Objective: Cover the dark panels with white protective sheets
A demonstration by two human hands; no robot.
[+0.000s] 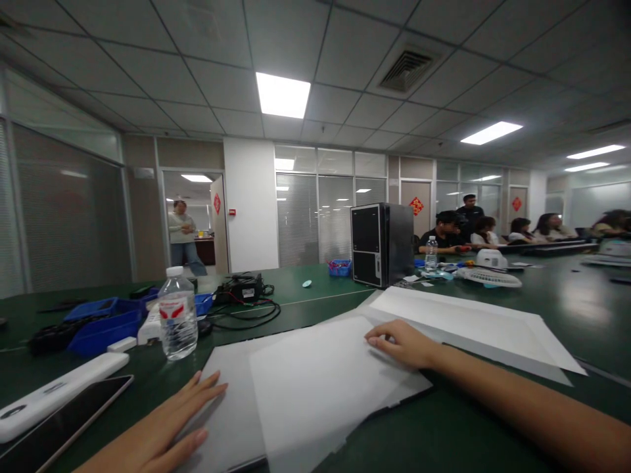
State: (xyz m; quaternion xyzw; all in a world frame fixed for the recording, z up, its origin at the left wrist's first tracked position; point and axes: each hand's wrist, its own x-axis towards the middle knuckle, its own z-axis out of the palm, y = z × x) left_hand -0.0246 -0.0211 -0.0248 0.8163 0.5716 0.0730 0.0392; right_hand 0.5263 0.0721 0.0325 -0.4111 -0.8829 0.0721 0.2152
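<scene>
A large sheet of white paper (305,381) lies over a greyish-white flat layer (231,368) on the green table. Dark edging shows beneath it at the front and back, but what it belongs to is covered. My left hand (180,420) rests on the left part of this layer, open, with fingers spread. At the sheet's far right side, my right hand (407,345) has thumb and forefinger closed together on the paper. Further right, more white sheets (463,322) lie overlapping at a slant.
Left stand a water bottle (178,315), a white elongated device (64,394), a phone (73,427) and blue bins (106,332). Behind are a black adapter with cables (244,289) and a computer tower (382,243). A white fan (488,276) and seated people are at the far right.
</scene>
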